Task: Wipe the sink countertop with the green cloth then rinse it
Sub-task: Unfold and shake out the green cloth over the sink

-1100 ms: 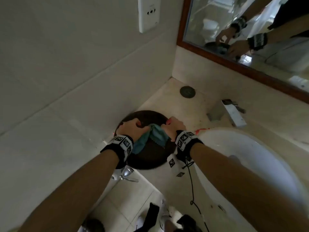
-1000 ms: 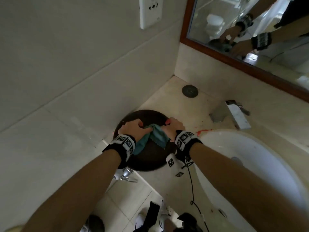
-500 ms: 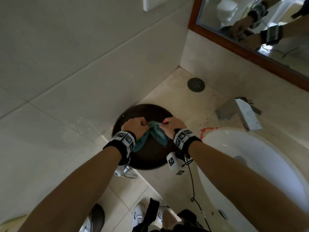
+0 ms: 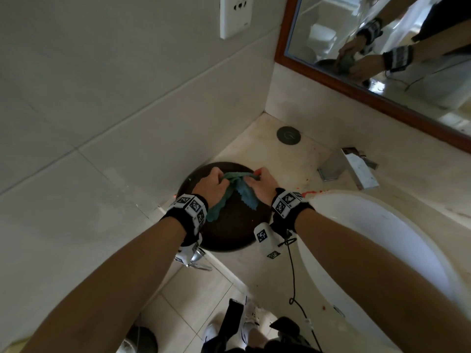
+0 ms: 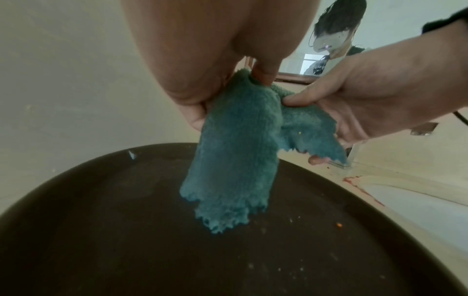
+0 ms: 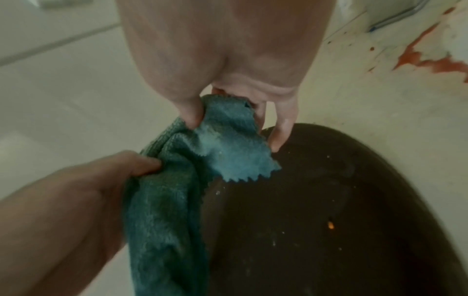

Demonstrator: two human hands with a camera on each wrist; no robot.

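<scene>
Both hands hold the green cloth [image 4: 240, 191] above a dark round basin [image 4: 229, 233] that sits on the beige countertop [image 4: 260, 138] by the wall. My left hand [image 4: 212, 186] grips one bunched end, and that end [image 5: 233, 152] hangs down toward the water. My right hand [image 4: 261, 183] pinches the other end [image 6: 228, 146] between thumb and fingers. The cloth [image 6: 162, 216] is twisted between the two hands, its zigzag edges loose. Specks float on the dark water [image 6: 316, 230]. A red smear [image 4: 312, 192] marks the countertop near the white sink [image 4: 369, 225].
A chrome faucet [image 4: 349, 166] stands behind the white sink, with a round dark cap [image 4: 288, 135] further back. A wood-framed mirror [image 4: 382, 59] hangs above the backsplash. Tiled wall with a white socket [image 4: 235, 14] closes off the left. A black cable [image 4: 293, 276] dangles from my right wrist.
The hands have stretched the cloth out a little between them over the basin. The head view has tilted down slightly, so the hands sit higher against the basin.
</scene>
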